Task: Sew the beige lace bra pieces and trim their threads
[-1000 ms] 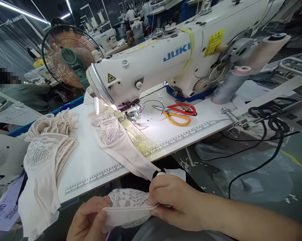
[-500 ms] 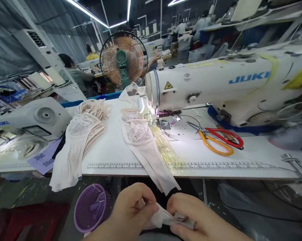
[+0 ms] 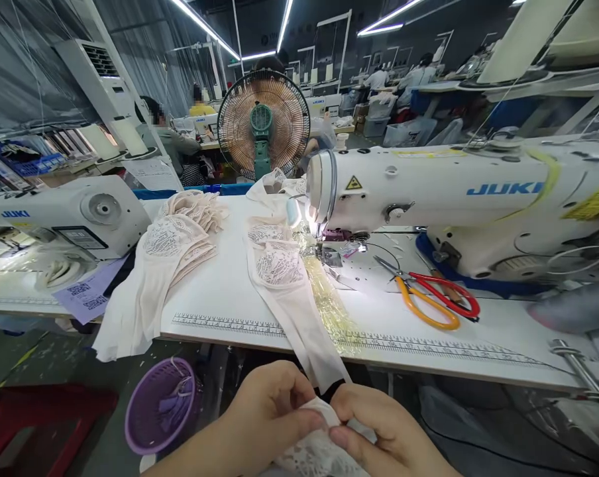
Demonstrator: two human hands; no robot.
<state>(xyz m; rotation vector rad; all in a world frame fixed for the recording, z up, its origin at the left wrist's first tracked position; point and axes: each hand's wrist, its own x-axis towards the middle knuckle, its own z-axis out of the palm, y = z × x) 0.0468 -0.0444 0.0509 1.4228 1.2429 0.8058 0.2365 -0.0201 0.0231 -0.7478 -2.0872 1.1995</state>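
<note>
Below the table's front edge, my left hand (image 3: 282, 414) pinches a pale lace bra piece (image 3: 324, 450) between thumb and fingers. Close beside it, my right hand (image 3: 374, 427) grips the same piece, its thumb near my left thumb. Part of the fabric is hidden under both hands. Just beyond them, another cream bra piece with lace cups (image 3: 282, 265) lies on the white table, its band hanging over the edge. It runs back toward the needle area of the sewing machine (image 3: 409, 192), beside a strip of clear yellowish film (image 3: 324, 291).
Scissors with red and orange handles (image 3: 431, 301) lie right of the needle. A stack of bra pieces (image 3: 173, 258) sits at left, near a second sewing machine (image 3: 88, 212) and a purple paper (image 3: 85, 291). A purple basket (image 3: 160, 411) stands below. Behind is a fan (image 3: 263, 122).
My hands have drawn closer together on the bra piece, and more of its lace now shows beneath them. The view has tilted and shifted slightly. Things on the table look unmoved.
</note>
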